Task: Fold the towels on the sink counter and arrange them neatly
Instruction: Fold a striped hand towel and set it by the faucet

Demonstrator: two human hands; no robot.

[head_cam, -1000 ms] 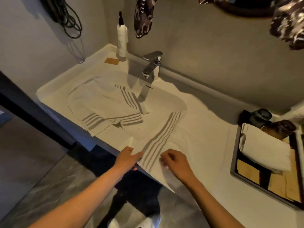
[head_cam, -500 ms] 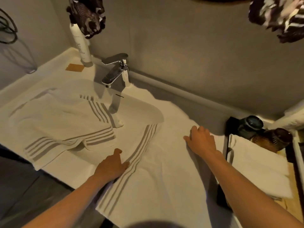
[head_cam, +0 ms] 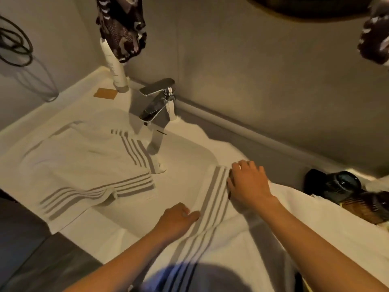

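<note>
The step in hand looks like the first fold of the near striped towel (head_cam: 212,207), which lies on the worktop (head_cam: 63,114) at about five o'clock from the faucet (head_cam: 156,102); the left hand (head_cam: 176,220) lies flat, fingers together, at its striped edge, while the right hand (head_cam: 248,184) seems pinched on the far striped corner, though the grip itself is hidden. Next, I judge, that corner must be drawn over to meet the opposite edge squarely. Counted: two striped towels, the second towel (head_cam: 84,163) at eight o'clock, loosely folded; one faucet; one bottle (head_cam: 115,68); two hands.
</note>
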